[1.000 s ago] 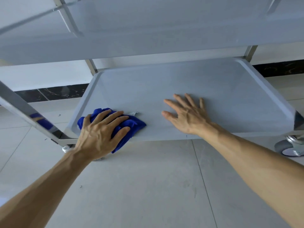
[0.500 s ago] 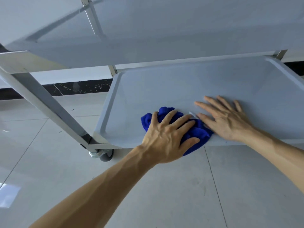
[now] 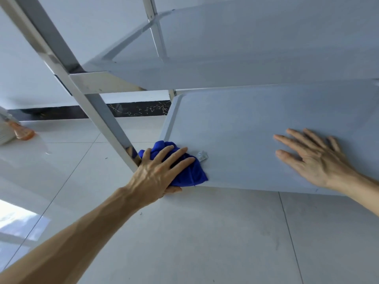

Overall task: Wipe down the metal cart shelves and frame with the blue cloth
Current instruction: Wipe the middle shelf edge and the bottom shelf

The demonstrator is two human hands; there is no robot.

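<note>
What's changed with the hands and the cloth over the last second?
The left hand slid the blue cloth along the lower shelf toward the right hand, then back to the near left corner by the frame post. The right hand stayed flat on the shelf.

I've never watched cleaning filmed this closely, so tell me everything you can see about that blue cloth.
The blue cloth is a deep royal blue, soft and bunched into a crumpled wad, apparently microfibre. It lies on the near left corner of the cart's lower shelf, beside the slanted metal frame post. The left hand presses on it with spread fingers, thumb tucked beneath the shelf edge. A small pale tag pokes out at its right side.
</note>
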